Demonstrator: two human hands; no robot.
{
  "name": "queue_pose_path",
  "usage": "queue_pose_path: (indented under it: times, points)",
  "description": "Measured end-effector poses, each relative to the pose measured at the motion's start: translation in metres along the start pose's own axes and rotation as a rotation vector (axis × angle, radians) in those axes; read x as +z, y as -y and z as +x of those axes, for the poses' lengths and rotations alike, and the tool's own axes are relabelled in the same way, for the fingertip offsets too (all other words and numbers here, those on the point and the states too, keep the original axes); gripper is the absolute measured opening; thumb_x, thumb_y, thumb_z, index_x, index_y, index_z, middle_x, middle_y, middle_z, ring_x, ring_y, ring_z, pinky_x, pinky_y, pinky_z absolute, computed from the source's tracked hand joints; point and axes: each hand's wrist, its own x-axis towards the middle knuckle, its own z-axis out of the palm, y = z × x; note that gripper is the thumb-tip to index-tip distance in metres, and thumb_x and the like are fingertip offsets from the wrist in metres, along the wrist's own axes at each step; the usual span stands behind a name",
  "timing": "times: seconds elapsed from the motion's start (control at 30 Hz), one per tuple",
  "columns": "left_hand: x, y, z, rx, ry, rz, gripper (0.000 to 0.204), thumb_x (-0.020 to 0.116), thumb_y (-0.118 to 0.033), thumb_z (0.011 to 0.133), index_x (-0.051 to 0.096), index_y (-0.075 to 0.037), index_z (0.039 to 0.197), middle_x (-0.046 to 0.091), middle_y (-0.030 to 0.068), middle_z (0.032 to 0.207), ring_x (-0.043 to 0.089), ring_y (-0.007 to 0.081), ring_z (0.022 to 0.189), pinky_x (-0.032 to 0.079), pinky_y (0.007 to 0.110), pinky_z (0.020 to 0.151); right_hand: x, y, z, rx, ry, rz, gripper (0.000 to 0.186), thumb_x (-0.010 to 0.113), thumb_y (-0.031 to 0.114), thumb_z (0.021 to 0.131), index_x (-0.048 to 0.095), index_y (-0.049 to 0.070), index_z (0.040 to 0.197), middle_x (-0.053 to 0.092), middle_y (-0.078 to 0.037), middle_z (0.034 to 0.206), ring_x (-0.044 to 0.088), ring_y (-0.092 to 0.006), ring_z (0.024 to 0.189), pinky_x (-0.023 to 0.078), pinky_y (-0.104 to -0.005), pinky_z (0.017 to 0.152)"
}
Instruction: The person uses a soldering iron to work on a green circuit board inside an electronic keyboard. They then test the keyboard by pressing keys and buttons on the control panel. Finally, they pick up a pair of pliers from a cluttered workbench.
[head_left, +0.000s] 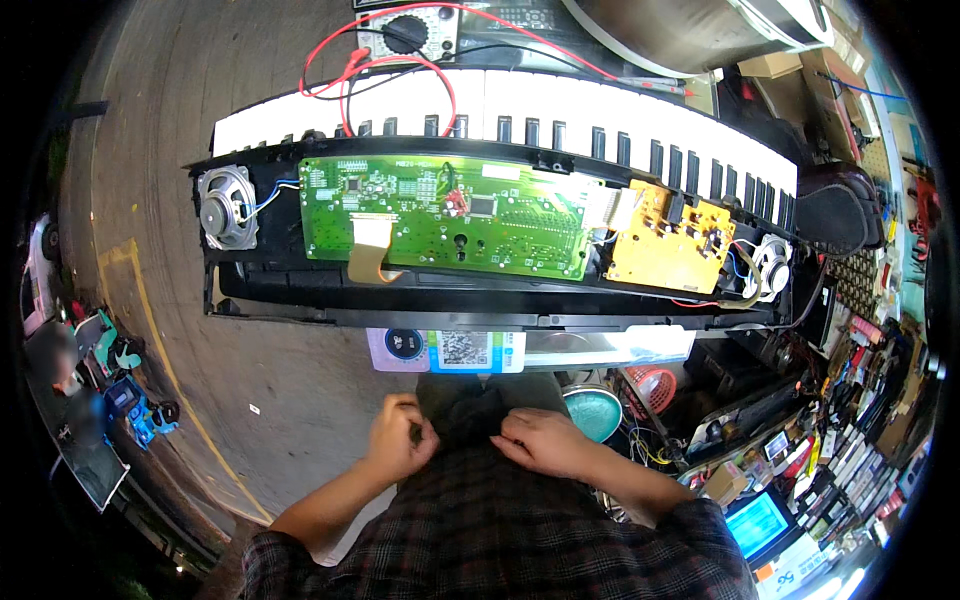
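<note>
Keyboard [510, 105] opened, green board [445, 222] exposed; your left hand [403, 437] and right hand [545, 441] near lap [463, 405], fingers curled, whether fully closed cannot tell.

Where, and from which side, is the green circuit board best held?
Take the green circuit board probably by its near long edge, right of the ribbon cable, from the near side: it is flat with a chip on its face.
</note>
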Motion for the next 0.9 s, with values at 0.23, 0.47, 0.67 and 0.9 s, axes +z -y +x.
queue_pose_path:
  times: [0.23, 0.47, 0.67, 0.9]
  points:
    - [-0.022, 0.035, 0.048, -0.049, -0.394, 0.095, 0.013, 0.069, -0.005, 0.096, 0.056, -0.002, 0.098, 0.058, 0.0206, 0.107, 0.057, 0.0355, 0.093, 0.048, 0.046, 0.087, -0.049, 0.001, -0.010, 0.011, -0.401, -0.298, 0.020, 0.083, 0.017, 0.091, 0.066, 0.006, 0.091, 0.063, -0.013, 0.090, 0.067, -0.0358, 0.085, 0.057, -0.0457, 0.074]
    - [0.023, 0.074, 0.080, -0.490, -0.644, -0.436, 0.032, 0.047, -0.023, 0.117, 0.056, 0.001, 0.136, 0.059, 0.0136, 0.132, 0.055, 0.0218, 0.121, 0.043, 0.036, 0.109, -0.062, -0.002, -0.002, 0.312, -0.201, -0.464, 0.030, 0.081, 0.024, 0.094, 0.065, 0.001, 0.105, 0.058, -0.020, 0.109, 0.066, -0.0403, 0.101, 0.058, -0.0492, 0.086]
    - [0.044, 0.080, 0.083, -0.594, -0.700, -0.882, 0.042, 0.045, -0.029, 0.117, 0.054, 0.002, 0.144, 0.061, 0.0131, 0.138, 0.057, 0.0233, 0.127, 0.043, 0.038, 0.114, -0.064, 0.005, 0.017, 0.412, -0.077, -0.583, 0.035, 0.082, 0.028, 0.093, 0.066, -0.001, 0.105, 0.059, -0.022, 0.109, 0.066, -0.0411, 0.101, 0.058, -0.0493, 0.084]
    - [0.048, 0.088, 0.072, -0.531, -0.647, -0.772, 0.042, 0.044, -0.021, 0.116, 0.050, 0.002, 0.150, 0.056, 0.0147, 0.143, 0.054, 0.0243, 0.132, 0.040, 0.039, 0.117, -0.070, 0.021, 0.034, 0.569, 0.131, -0.587, 0.046, 0.074, 0.032, 0.099, 0.057, -0.005, 0.121, 0.057, -0.029, 0.120, 0.063, -0.0460, 0.114, 0.059, -0.0534, 0.095]
